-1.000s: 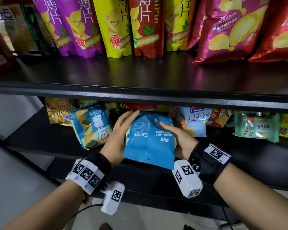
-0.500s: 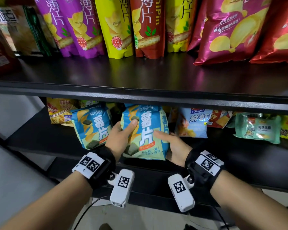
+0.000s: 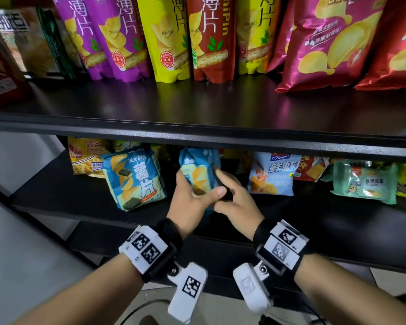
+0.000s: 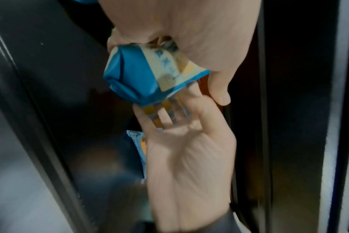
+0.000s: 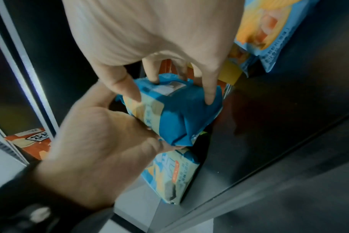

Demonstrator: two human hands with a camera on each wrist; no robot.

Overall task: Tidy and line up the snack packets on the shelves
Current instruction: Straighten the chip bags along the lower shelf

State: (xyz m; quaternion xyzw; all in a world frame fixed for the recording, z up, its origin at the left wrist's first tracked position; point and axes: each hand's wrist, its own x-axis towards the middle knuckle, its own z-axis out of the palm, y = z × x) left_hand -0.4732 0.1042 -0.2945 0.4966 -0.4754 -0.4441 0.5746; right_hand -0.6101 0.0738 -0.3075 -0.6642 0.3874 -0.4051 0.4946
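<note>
Left hand grips the blue chip packet from its left side, thumb across the front; right hand holds the same packet from the right, fingers curled over its folded end; 2 hands, 1 packet, both closed on it.

Packet sits directly ahead of both hands, between them, on the lower shelf; neither hand is plainly nearer. Long axis runs roughly upright, leaning a little; top tucked under the upper shelf; printed face turned partly aside to the left, not square to the front.

A matching blue packet stands just left, face forward, tilted; a pale blue shrimp-snack packet stands near on the right; green packet further right.

Judgement: next move is turning the held packet face-forward and setting it level with its neighbour.
</note>
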